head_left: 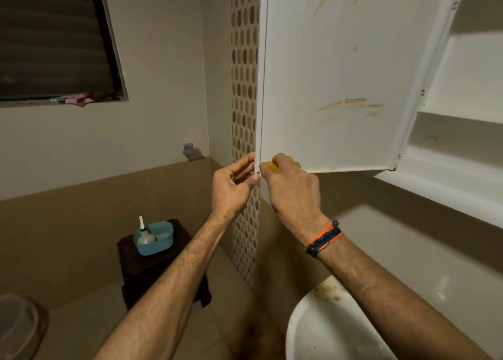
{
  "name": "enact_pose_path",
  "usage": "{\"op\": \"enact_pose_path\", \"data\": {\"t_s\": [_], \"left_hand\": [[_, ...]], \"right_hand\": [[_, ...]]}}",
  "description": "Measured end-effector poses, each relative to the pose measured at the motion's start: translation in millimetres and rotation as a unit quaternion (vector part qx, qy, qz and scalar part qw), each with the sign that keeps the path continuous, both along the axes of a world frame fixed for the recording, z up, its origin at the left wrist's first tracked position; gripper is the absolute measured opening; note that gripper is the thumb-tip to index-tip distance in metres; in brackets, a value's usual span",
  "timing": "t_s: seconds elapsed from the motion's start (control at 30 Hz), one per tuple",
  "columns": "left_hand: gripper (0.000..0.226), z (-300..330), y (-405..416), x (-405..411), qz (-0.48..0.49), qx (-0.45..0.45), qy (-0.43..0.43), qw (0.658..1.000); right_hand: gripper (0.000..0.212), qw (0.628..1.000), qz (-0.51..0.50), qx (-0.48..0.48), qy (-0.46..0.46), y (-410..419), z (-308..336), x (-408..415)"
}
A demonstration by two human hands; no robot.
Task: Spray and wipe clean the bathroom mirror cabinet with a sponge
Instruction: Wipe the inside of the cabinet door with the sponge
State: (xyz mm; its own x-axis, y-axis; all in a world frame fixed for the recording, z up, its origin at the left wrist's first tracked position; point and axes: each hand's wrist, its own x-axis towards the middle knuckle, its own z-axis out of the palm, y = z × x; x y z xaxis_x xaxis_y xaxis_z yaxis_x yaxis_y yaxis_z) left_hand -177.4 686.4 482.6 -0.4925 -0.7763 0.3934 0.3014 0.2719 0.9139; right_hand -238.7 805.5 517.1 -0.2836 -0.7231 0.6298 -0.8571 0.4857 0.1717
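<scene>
Two hands meet at the middle of the frame, at the bottom corner of the open cabinet door (340, 87). That white door fills the upper middle and has brown smears on its inside. The left hand (231, 185) pinches the door's thin edge between thumb and fingers. The right hand (292, 188) is curled around a yellow sponge (270, 166), and it presses the sponge on the door just beside the edge. A band of orange and dark threads (324, 238) sits on the right wrist. White cabinet shelves (462, 120) show at the upper right. A dirty white sink (307, 329) is at the bottom right. At the lower left, a dark stool (152, 272) holds a blue tub (160, 241) with a spray bottle (144, 235) standing in it. A dark window (54, 38) is at the upper left.
</scene>
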Motion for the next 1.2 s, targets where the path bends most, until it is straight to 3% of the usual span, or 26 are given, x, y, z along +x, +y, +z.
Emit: {"op": "enact_pose_path", "data": {"t_s": [0.1,0.2,0.3,0.4,0.63,0.8,0.97,1.03,1.13,1.2], "left_hand": [[0.049,0,2,0,0.004,0.007,0.009,1.0],[0.049,-2,3,0,-0.001,0.015,0.015,1.0],[0.049,-3,2,-2,-0.005,0.027,0.02,0.999],[0.049,-4,1,-4,-0.009,0.039,0.028,0.999],[0.047,-3,2,-3,-0.011,0.043,0.033,0.998],[0.049,-4,10,-7,0.024,0.042,0.039,0.998],[0.063,-9,30,-20,0.053,0.117,0.084,0.988],[0.052,-11,40,-32,0.036,0.174,0.088,0.98],[0.014,-11,52,-51,0.0,0.263,0.112,0.958],[0.008,-12,57,-60,-0.003,0.3,0.14,0.944]], "right_hand": [[0.04,0.998,0.01,-0.034,-0.052,12,-6,-20],[0.055,0.977,0.044,-0.175,-0.109,25,-16,-31],[0.067,0.957,0.116,-0.262,-0.038,17,-32,-25],[0.065,0.958,0.183,-0.223,0.001,-2,-45,-17],[0.066,0.966,0.189,-0.178,0.006,-8,-58,-27],[0.075,0.982,0.129,-0.136,-0.034,22,-46,-58],[0.062,0.99,0.086,-0.102,-0.042,42,-40,-71],[0.054,0.995,0.066,-0.073,-0.029,41,-33,-67],[0.039,0.999,0.033,-0.028,-0.008,34,-22,-56],[0.032,1.0,0.006,-0.014,0.026,32,-16,-49]]}}
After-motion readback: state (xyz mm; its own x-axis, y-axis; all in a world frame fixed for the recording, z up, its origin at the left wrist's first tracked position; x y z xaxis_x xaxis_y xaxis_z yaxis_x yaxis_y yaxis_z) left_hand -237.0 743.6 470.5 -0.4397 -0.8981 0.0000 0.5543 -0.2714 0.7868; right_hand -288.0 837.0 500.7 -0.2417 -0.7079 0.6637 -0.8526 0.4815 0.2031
